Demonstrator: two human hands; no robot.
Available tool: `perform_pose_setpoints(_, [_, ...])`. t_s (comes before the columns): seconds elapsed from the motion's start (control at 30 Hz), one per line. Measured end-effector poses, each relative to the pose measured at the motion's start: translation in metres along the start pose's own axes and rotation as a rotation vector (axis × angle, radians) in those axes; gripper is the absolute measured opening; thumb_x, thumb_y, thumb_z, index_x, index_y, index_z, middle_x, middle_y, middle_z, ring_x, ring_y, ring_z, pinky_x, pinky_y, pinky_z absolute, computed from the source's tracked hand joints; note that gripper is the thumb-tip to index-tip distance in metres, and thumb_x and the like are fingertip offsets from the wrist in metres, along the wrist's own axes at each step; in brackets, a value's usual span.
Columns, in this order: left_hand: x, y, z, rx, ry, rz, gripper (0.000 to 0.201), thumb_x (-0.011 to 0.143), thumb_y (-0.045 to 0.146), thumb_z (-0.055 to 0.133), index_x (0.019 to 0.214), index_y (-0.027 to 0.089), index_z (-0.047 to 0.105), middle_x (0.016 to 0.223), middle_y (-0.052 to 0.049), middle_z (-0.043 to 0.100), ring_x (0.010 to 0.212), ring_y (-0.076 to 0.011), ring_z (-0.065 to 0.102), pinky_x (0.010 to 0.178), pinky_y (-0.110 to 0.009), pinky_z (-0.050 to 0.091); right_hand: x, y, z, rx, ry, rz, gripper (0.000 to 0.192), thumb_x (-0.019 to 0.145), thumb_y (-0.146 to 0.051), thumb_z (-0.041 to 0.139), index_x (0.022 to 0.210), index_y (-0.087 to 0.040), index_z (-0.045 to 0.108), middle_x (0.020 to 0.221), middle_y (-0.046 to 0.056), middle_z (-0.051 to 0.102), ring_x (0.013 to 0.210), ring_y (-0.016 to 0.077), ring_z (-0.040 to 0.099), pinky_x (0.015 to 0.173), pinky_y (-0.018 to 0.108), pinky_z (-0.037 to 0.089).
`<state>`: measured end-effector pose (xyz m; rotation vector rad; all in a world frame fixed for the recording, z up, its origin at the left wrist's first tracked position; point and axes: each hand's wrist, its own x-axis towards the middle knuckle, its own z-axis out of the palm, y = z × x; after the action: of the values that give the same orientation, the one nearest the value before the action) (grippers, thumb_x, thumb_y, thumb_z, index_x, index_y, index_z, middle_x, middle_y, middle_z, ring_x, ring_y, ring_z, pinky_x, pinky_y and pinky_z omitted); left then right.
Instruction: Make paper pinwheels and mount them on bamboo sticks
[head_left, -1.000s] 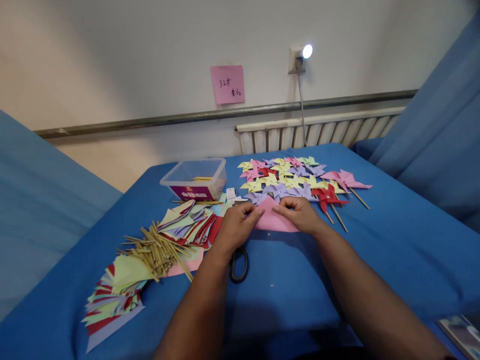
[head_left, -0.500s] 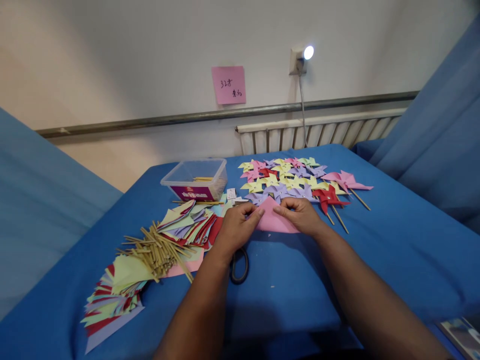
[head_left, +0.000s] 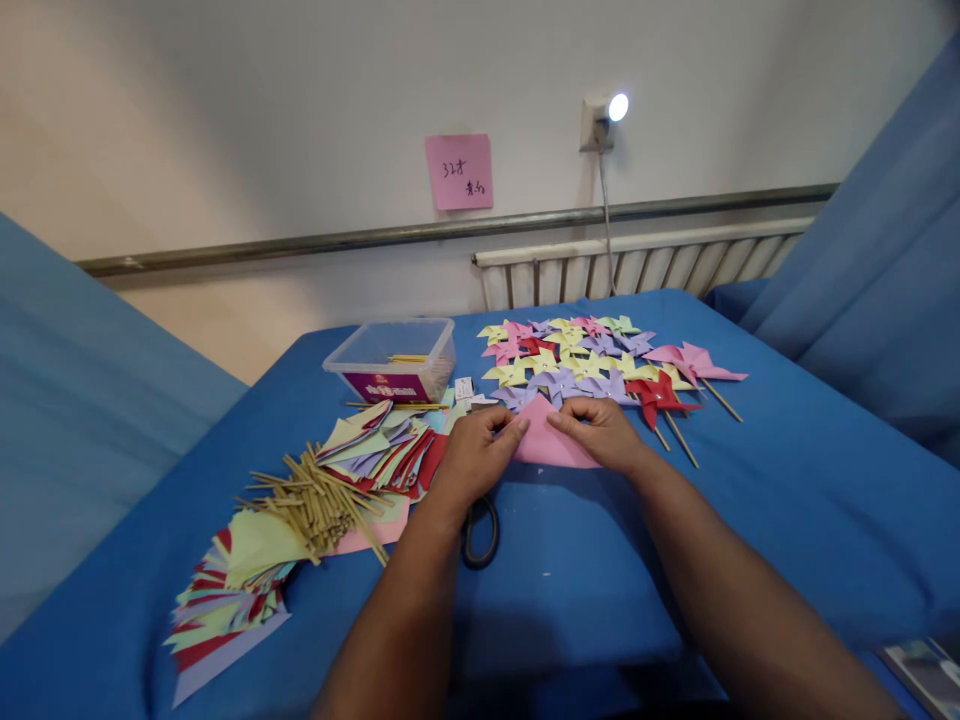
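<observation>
A pink paper sheet [head_left: 546,446], folded to a triangle, lies on the blue table [head_left: 787,480]. My left hand [head_left: 472,456] presses its left edge with fingertips on the fold. My right hand [head_left: 600,432] pinches the paper near its top point. Both hands rest on the table, close together. Black scissors [head_left: 480,532] lie under my left wrist, partly hidden.
Finished paper pinwheels [head_left: 577,358] on sticks cover the far middle. Folded coloured paper [head_left: 382,452], wooden sticks [head_left: 319,495] and more paper [head_left: 225,585] lie left. A clear plastic box [head_left: 394,358] stands behind. A radiator [head_left: 637,268] and wall lie beyond.
</observation>
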<state>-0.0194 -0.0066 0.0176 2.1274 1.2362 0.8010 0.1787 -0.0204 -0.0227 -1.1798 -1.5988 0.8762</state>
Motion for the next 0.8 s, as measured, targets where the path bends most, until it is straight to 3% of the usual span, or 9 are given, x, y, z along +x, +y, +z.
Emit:
perform_pose_setpoints(0.47, [-0.001,0.001,0.0,0.056,-0.013,0.01,0.033,0.085,0.041,0.05,0.061,0.018,0.054,0.062,0.002,0.056,0.062,-0.0133,0.049,0.058,-0.026,0.032,0.0,0.001,-0.001,-0.001,-0.017,0.002,0.033,0.08,-0.044,0.06,0.061,-0.019,0.053,0.059,-0.003,0.047,0.057,0.0109,0.039,0.053,0.024,0.032])
perform_pose_setpoints(0.63, [-0.002,0.001,0.003,0.113,-0.033,-0.003,0.031,0.085,0.042,0.051,0.066,0.019,0.061,0.067,-0.001,0.061,0.067,-0.016,0.054,0.061,-0.027,0.037,0.0,0.006,0.002,-0.017,-0.076,0.038,0.028,0.076,-0.043,0.065,0.064,-0.018,0.056,0.061,-0.003,0.049,0.057,0.0108,0.039,0.052,0.024,0.032])
perform_pose_setpoints(0.67, [-0.001,-0.001,0.003,0.093,0.002,-0.009,0.028,0.084,0.042,0.054,0.07,0.019,0.063,0.071,-0.002,0.063,0.071,-0.017,0.057,0.065,-0.028,0.039,0.001,0.007,0.003,-0.01,-0.06,0.046,0.029,0.076,-0.043,0.065,0.064,-0.018,0.056,0.06,-0.004,0.048,0.056,0.0108,0.039,0.052,0.024,0.031])
perform_pose_setpoints(0.73, [0.001,-0.003,0.004,-0.001,0.191,-0.036,0.025,0.078,0.042,0.064,0.091,0.02,0.066,0.093,-0.004,0.068,0.087,-0.0197,0.06,0.078,-0.031,0.043,0.003,0.01,0.005,0.032,0.043,0.057,0.029,0.077,-0.043,0.063,0.063,-0.019,0.055,0.06,-0.004,0.046,0.056,0.011,0.038,0.052,0.024,0.032])
perform_pose_setpoints(0.8, [0.004,-0.005,0.007,-0.198,0.449,-0.088,0.054,0.068,0.038,0.075,0.117,0.022,0.058,0.122,-0.009,0.061,0.107,-0.0219,0.057,0.091,-0.034,0.042,0.005,0.014,0.009,0.099,0.225,0.064,0.029,0.077,-0.044,0.062,0.066,-0.019,0.054,0.062,-0.003,0.048,0.058,0.0117,0.04,0.054,0.025,0.034])
